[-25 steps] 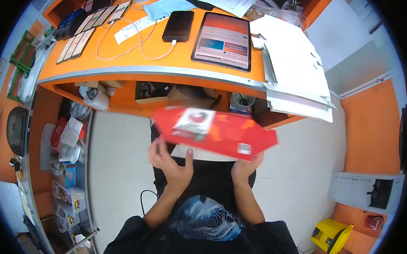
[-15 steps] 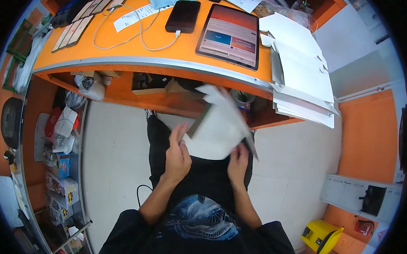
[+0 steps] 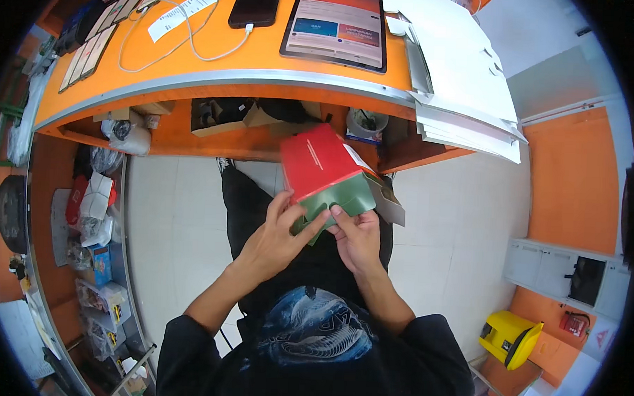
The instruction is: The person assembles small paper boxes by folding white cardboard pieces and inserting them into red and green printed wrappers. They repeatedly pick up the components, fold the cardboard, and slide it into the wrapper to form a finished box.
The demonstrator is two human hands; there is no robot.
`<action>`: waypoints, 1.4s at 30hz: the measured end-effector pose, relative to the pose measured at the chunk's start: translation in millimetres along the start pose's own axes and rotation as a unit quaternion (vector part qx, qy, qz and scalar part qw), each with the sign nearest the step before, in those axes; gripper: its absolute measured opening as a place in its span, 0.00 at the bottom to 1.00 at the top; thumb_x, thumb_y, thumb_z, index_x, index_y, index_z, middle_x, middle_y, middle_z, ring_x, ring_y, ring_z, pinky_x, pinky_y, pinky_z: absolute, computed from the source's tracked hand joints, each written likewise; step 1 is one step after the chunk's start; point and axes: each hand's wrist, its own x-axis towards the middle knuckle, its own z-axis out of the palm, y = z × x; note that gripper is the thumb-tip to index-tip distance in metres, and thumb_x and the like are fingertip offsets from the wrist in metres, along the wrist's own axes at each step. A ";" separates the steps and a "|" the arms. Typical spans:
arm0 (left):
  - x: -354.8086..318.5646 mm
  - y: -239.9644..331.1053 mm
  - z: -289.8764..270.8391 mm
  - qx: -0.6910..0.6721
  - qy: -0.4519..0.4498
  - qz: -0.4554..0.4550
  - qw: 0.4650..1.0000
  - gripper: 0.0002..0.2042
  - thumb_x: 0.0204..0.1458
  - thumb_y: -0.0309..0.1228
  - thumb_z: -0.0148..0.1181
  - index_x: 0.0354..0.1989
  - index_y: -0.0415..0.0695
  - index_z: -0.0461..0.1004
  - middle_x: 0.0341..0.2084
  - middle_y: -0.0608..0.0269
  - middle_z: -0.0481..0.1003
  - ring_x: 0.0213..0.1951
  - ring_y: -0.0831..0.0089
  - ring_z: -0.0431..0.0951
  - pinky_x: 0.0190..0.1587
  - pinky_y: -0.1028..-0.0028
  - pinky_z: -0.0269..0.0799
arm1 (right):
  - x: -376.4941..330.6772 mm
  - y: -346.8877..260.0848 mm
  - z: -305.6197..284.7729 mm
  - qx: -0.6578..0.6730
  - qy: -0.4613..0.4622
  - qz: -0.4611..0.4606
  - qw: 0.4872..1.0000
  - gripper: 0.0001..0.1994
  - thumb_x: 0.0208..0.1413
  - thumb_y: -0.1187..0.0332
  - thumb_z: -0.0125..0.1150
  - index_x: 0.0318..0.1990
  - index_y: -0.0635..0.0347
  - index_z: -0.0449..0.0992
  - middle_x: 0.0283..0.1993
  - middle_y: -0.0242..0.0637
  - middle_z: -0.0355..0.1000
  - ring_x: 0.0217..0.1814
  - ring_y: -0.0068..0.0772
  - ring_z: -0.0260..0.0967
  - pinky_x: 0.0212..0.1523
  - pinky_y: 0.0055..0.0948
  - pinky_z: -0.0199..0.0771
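Note:
Above my lap is a thin folded cardboard box, red on its large panel, with a green end flap towards me and an open flap sticking out on its right. My left hand holds the box's near left edge, its thumb reaching to the green flap. My right hand grips the green flap's near edge with the thumb on top; its other fingers are partly hidden beneath. Both hands are close together at the near end of the box.
Ahead, an orange desk carries a tablet, a phone on a white cable and several phones at left. White flattened cartons overhang its right edge. A shelf of packets stands left; a yellow case lies right.
The box has been turned over: its white inside faced up, and now its red and green outside does. My hands have come closer together on its near end. The view has shifted slightly.

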 end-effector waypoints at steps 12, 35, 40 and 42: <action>-11.1 0.2 -6.0 -0.011 -0.010 -0.008 1.000 0.24 0.47 0.27 0.60 0.58 0.50 0.75 0.51 0.59 0.70 0.56 0.48 0.70 0.53 0.57 0.76 | -18.4 4.4 0.9 0.079 -0.081 0.023 0.993 0.13 0.69 0.70 0.48 0.55 0.66 0.73 0.58 0.43 0.71 0.61 0.38 0.70 0.62 0.43 0.73; -22.6 17.5 29.2 0.029 0.169 -0.034 0.985 0.16 0.45 0.27 0.64 0.45 0.48 0.82 0.42 0.66 0.79 0.52 0.59 0.75 0.54 0.52 0.66 | -41.8 25.8 5.7 0.056 -0.023 0.084 0.995 0.17 0.71 0.63 0.45 0.57 0.68 0.68 0.59 0.45 0.70 0.62 0.37 0.69 0.65 0.43 0.70; -26.2 15.6 49.4 -0.045 0.198 -0.059 0.977 0.12 0.43 0.27 0.68 0.39 0.48 0.83 0.36 0.69 0.76 0.42 0.66 0.76 0.51 0.60 0.66 | -44.1 34.9 -11.6 0.037 -0.020 0.116 0.992 0.17 0.71 0.62 0.45 0.56 0.68 0.69 0.58 0.45 0.71 0.60 0.38 0.72 0.63 0.42 0.71; -27.1 18.3 55.0 -0.048 0.206 -0.068 0.975 0.12 0.41 0.27 0.70 0.38 0.47 0.83 0.33 0.69 0.75 0.41 0.67 0.76 0.50 0.62 0.66 | -38.5 29.8 -24.2 -0.015 -0.006 0.102 0.995 0.17 0.71 0.62 0.45 0.55 0.68 0.69 0.56 0.45 0.72 0.57 0.37 0.73 0.62 0.40 0.72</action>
